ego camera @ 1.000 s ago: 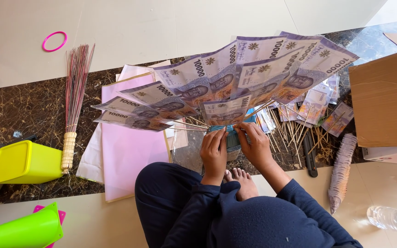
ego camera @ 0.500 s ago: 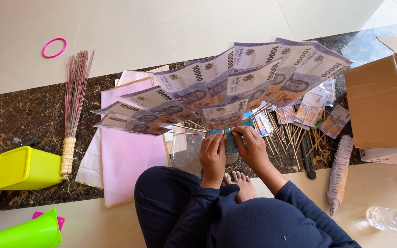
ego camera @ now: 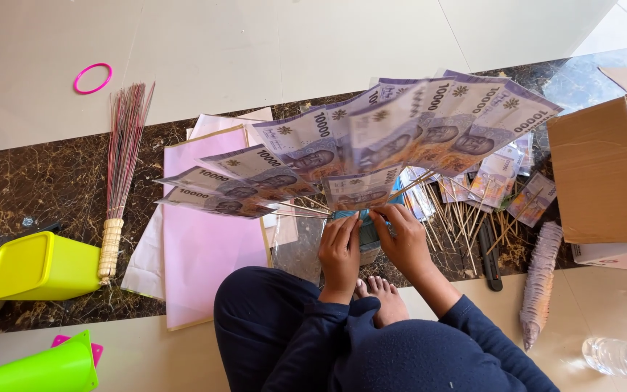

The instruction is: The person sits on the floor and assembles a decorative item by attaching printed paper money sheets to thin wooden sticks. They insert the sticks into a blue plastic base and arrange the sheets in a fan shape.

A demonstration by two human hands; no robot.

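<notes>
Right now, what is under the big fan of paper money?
Under the fan of banknotes lie pink paper sheets, thin wooden sticks and small packets on the dark marble floor. The fan covers the floor straight beneath it, so more cannot be seen.

floor (ego camera: 270, 43): pale tile, dark marble band | 10 o'clock: pink ring (ego camera: 93, 78), broom (ego camera: 121, 170) | 8 o'clock: yellow bin (ego camera: 41, 266) | centre: pink paper (ego camera: 208, 243) | 3 o'clock: cardboard box (ego camera: 604, 181), skewers (ego camera: 466, 218) | 4 o'clock: water bottle (ego camera: 622, 357)

Purple banknotes (ego camera: 371, 138), pink paper (ego camera: 205, 247), yellow-green bin (ego camera: 41, 267), dark marbled floor strip (ego camera: 30, 181).
</notes>
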